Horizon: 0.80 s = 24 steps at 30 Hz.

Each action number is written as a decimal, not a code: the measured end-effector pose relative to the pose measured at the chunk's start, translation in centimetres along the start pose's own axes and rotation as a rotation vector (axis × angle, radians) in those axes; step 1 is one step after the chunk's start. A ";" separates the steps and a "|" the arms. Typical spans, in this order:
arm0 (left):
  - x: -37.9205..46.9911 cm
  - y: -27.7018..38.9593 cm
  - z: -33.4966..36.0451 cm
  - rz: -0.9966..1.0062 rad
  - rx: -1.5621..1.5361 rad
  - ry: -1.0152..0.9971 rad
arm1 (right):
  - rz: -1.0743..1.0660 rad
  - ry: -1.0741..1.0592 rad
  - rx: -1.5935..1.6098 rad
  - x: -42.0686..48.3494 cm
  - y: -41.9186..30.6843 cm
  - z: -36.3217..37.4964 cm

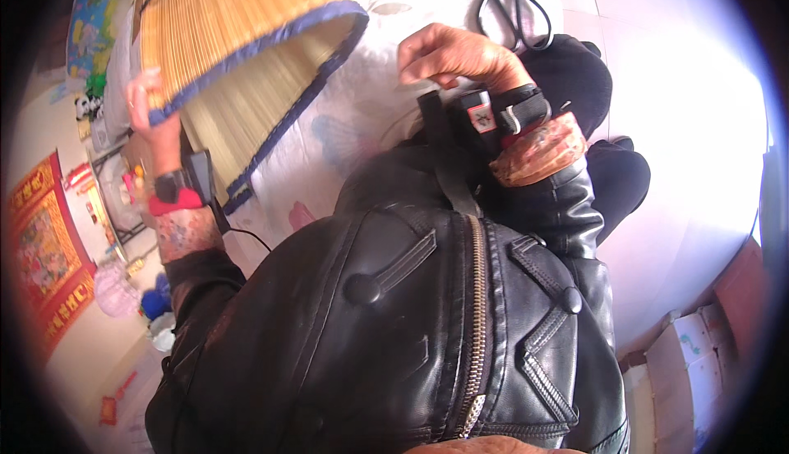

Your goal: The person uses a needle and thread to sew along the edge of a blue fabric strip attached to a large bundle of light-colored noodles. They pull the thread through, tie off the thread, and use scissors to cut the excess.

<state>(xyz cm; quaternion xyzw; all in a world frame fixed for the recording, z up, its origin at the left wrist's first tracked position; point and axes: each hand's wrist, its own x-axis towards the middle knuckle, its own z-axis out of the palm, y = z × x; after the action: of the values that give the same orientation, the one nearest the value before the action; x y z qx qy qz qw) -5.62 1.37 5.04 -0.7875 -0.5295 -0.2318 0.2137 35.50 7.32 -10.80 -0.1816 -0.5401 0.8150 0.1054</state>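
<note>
My left hand grips the near left corner of a straw mat with blue cloth edging. The mat is raised and folded over, so its paler underside shows below the blue edge. Over the patterned white bed sheet, my right hand is held with bent, curled fingers; no object shows in it, though the palm side is hidden. Black-handled scissors lie on the sheet just beyond my right hand, their blades cut off by the picture's top. Straps with dark devices are on both wrists.
My dark-clad knees are at the bed's edge, beside a pale tiled floor. A thin black cable hangs by my left forearm. Plush toys and a red wall hanging are at the left. Cabinets stand at lower right.
</note>
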 end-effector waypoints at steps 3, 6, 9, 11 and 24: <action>-12.1 -2.0 -2.8 -0.276 0.014 -0.144 | 0.003 0.080 0.063 0.5 0.1 1.1; -21.9 -2.1 -4.1 -0.425 0.065 -0.298 | 0.013 0.186 0.003 0.9 0.4 1.7; -27.2 -2.1 -4.4 -0.562 0.128 -0.473 | 0.082 0.356 0.053 1.5 0.7 1.7; -27.6 -2.6 -4.4 -0.473 0.158 -0.504 | 0.084 0.380 0.054 1.9 0.9 1.6; -16.6 13.1 4.5 -1.360 -1.709 -0.560 | -0.089 0.581 0.002 1.3 -0.5 2.8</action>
<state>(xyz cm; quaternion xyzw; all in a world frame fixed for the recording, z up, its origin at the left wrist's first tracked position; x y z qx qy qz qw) 1.69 -12.76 -9.56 -0.2476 -0.5456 -0.4017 -0.6925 33.15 5.61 -9.55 -0.3834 -0.4940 0.7239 0.2914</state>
